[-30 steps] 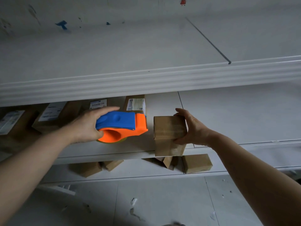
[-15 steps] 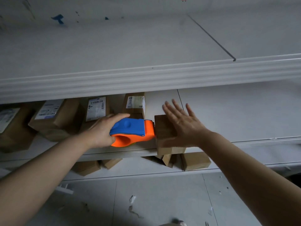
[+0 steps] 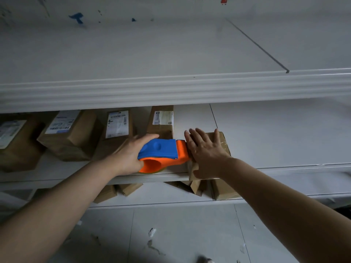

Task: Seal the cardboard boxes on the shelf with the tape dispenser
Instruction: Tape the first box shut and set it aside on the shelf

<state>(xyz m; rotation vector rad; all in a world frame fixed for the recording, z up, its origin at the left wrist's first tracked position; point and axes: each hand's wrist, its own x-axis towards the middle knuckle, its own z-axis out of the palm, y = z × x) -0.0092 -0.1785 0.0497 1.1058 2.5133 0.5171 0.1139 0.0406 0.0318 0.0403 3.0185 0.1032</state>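
White shelving fills the view, and both my arms reach to its middle shelf [image 3: 275, 141]. My left hand [image 3: 131, 154] grips a blue and orange tape dispenser [image 3: 161, 153], whose orange nose touches the left side of a small cardboard box [image 3: 223, 142] at the shelf's front edge. My right hand [image 3: 206, 150] lies flat on that box, fingers straight and spread. Labelled boxes [image 3: 76, 135] stand further left on the same shelf.

Over the last second the right hand [image 3: 206, 152] released the small box's [image 3: 222, 144] right side and now lies flat on its top, while the left hand [image 3: 129, 156] moved the tape dispenser [image 3: 161, 154] rightward until its orange nose touches the box's left face.
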